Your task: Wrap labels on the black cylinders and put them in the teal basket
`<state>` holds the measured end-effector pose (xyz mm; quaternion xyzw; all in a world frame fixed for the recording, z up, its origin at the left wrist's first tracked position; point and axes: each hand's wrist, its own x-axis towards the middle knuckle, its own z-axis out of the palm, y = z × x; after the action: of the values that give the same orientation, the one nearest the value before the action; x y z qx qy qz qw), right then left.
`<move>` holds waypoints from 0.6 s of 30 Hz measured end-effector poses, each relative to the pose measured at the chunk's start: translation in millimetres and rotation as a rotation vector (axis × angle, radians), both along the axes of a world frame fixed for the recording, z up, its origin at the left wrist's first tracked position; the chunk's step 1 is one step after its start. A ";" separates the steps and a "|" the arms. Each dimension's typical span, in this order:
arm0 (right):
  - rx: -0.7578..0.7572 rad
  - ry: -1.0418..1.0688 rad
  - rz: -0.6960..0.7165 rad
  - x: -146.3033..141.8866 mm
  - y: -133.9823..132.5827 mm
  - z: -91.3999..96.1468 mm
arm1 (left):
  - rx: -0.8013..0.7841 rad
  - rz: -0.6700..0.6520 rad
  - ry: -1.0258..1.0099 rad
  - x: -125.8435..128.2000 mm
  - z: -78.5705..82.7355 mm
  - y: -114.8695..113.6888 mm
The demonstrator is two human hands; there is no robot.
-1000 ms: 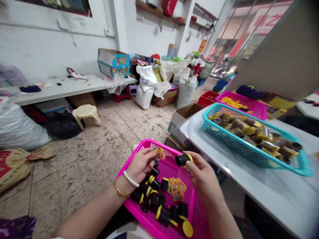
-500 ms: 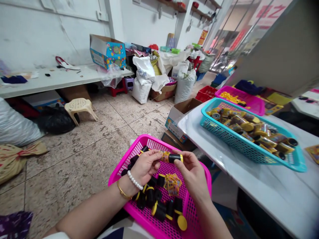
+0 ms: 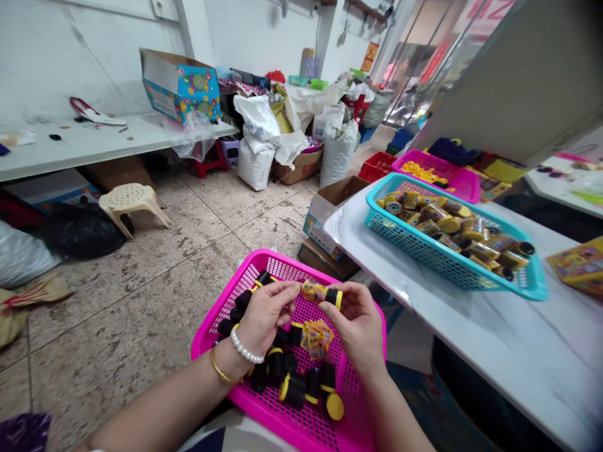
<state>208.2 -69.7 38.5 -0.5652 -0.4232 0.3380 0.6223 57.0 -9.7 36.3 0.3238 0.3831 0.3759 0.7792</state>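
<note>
A small black cylinder (image 3: 321,293) w/ a yellow band is held btwn both hands, just above the pink basket (image 3: 207,331). Its long axis is laid approx. horizontal, L to R across the view, w/ the R end dipped slightly. The black, yellow-banded end is pointed R; the end wrapped in a colourful label is pointed L. The left hand (image 3: 264,314) is closed by its fingertips on the labelled end. The right hand (image 3: 358,323) is pinched, thumb against fingers, on the black end.

Under the hands, loose black cylinders (image 3: 293,384) are piled in the basket, and a stack of stickers (image 3: 316,338) is seen btwn the wrists. The basket's far rim is found just beyond the knuckles. The white table (image 3: 471,333) edge is near on the R, w/ a narrow gap btwn. Open room is left ahead and to the L, over the speckled tile floor (image 3: 141,282).

On the table a teal basket (image 3: 424,254) of labelled cylinders is set near the edge. A cardboard box (image 3: 330,207) is placed at the table's corner, a plastic stool (image 3: 132,201) by the L bench (image 3: 94,145), and sacks (image 3: 254,157) at the far wall.
</note>
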 end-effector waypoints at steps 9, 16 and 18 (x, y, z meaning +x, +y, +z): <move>-0.046 -0.105 0.249 -1.4 -10.3 -0.9 | 0.100 -0.366 0.065 -17.2 -5.7 9.9; 0.091 -0.656 0.241 9.4 -20.2 5.4 | 0.204 -0.405 0.063 -12.8 -5.6 5.6; 0.096 -0.661 0.221 10.2 -20.9 5.9 | 0.233 -0.425 0.058 -10.2 -4.0 5.9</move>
<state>218.4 -90.6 44.4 -0.5649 -0.6757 0.1820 0.4372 46.8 -3.8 32.3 0.4957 0.2823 0.2357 0.7868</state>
